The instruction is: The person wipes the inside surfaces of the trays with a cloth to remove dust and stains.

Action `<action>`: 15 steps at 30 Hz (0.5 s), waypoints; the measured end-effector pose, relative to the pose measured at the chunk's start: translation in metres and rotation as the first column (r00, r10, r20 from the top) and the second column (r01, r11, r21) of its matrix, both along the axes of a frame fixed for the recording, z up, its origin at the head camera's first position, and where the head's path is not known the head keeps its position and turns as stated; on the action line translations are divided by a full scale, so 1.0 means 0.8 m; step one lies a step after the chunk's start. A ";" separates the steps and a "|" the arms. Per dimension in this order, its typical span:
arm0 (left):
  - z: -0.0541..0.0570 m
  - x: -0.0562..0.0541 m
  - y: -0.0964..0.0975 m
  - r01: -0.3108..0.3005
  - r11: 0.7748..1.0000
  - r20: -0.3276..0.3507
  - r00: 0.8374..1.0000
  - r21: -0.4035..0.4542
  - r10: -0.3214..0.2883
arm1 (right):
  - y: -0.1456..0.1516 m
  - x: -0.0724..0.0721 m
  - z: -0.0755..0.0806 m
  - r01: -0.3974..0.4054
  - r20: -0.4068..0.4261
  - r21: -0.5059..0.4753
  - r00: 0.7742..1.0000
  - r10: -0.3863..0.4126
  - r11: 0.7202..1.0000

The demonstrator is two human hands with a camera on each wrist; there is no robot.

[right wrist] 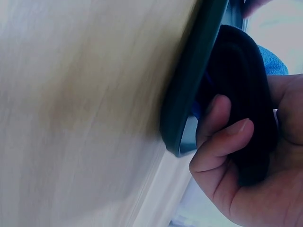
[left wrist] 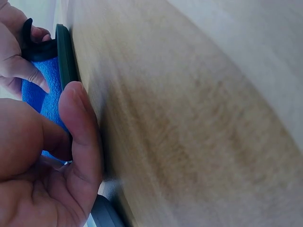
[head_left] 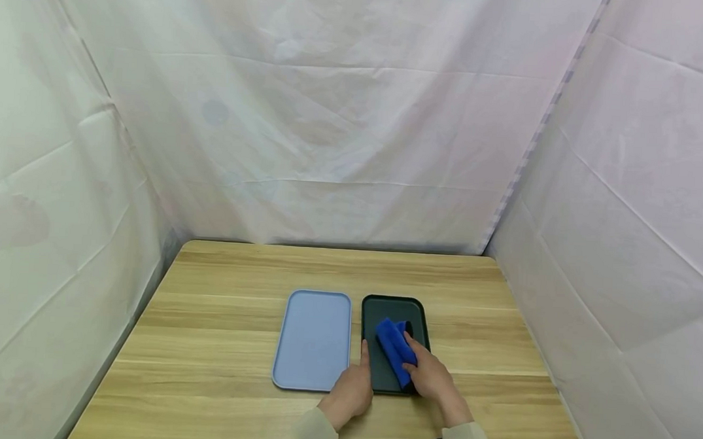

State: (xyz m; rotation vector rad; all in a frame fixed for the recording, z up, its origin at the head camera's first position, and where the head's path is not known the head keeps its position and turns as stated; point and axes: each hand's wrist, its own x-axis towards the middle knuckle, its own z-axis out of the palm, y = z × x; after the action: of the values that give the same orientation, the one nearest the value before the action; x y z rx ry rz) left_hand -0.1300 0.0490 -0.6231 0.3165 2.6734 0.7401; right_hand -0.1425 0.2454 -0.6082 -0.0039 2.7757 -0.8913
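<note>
A dark green tray [head_left: 391,304] lies on the table with a folded blue cloth [head_left: 394,344] on it. Black trim [right wrist: 241,90] runs along the cloth's edge. My right hand [head_left: 433,377] grips the cloth at its right side, fingers curled round the black trim in the right wrist view. At the tray's near left corner, my left hand [head_left: 352,390] holds the rim. Its index finger stretches along the left side, and the thumb [left wrist: 79,123] lies against the outside of the rim in the left wrist view. Part of the near rim is hidden by my hands.
A light blue tray [head_left: 313,339] lies just left of the dark green one, its near right corner close to my left hand. Both sit on a wood-grain table [head_left: 204,344]. White cloth walls [head_left: 355,128] hang behind the table and on both sides.
</note>
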 end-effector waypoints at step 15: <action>0.000 0.000 -0.002 0.005 1.000 -0.015 1.000 0.025 -0.005 | 0.021 -0.003 0.008 0.025 0.049 0.001 0.998 -0.025 1.000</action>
State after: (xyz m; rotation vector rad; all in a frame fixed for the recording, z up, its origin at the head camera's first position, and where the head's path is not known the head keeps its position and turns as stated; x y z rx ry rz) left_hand -0.1297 0.0472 -0.6229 0.3362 2.6783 0.7733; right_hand -0.1447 0.2619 -0.6020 0.0520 2.7365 -0.8846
